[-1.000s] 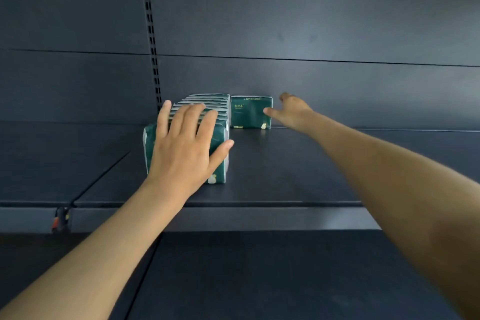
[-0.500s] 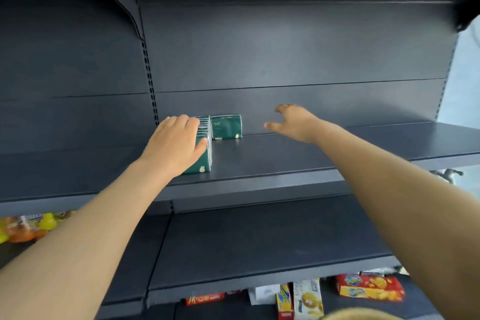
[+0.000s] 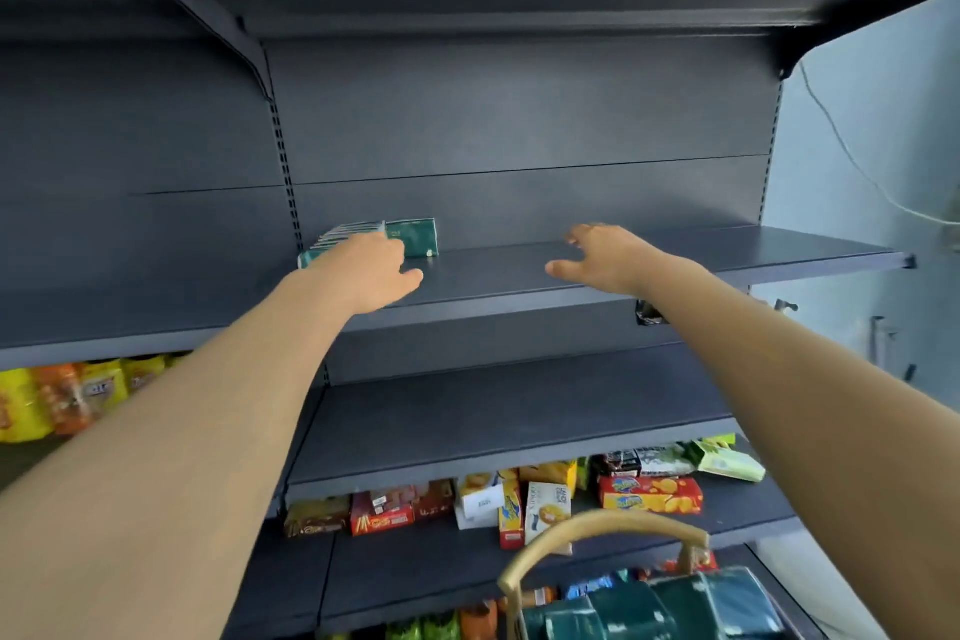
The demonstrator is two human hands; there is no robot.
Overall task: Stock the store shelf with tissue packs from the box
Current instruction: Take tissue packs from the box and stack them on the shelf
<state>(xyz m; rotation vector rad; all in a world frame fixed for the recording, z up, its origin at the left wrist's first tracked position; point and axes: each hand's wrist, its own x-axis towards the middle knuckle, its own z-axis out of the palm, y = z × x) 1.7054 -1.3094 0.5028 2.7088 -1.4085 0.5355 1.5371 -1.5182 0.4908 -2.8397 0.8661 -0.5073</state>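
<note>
Green packs (image 3: 343, 235) in the row at the shelf's (image 3: 675, 257) left end could tip forward if the left hand (image 3: 363, 270), lying open over their front, drags on them. They look thin, soft and glossy, standing on edge. A single pack (image 3: 415, 237) faces out just beside them. The right hand (image 3: 608, 260) hovers spread and empty. More wait in the basket (image 3: 597, 523) below.

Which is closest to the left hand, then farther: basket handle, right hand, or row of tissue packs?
1. Row of tissue packs: right at the left hand.
2. Right hand: same shelf, to the right.
3. Basket handle: far below, bottom right.
</note>
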